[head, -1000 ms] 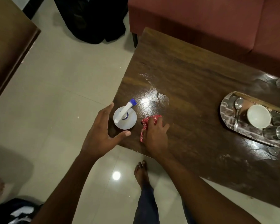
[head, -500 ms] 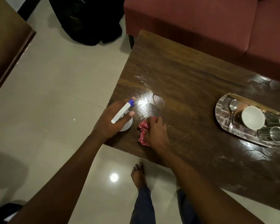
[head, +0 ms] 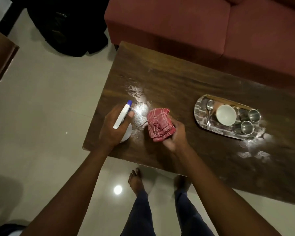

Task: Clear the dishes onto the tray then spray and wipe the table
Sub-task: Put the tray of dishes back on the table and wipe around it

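At the table's (head: 177,79) near left corner, a white spray bottle (head: 122,114) is gripped by the curled left hand (head: 114,128), its nozzle aimed at the wet patch (head: 140,108). Beside it, a bunched red checked cloth (head: 159,126) is clutched by the right hand (head: 175,135), seemingly ready for wiping. Farther right, the bowl (head: 226,117), spoon (head: 209,106) and steel cups (head: 254,115) are already gathered on the tray (head: 199,113).

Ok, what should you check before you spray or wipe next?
1. Dishes on the tray: ok; the bowl, spoon and two steel cups sit on it.
2. The left hand grips the spray bottle: ok.
3. The right hand holds the red checked cloth: ok, bunched.
4. The nozzle aimed at the table: cannot tell.
5. The wet patch wiped dry: not ok, it shines beside the bottle.
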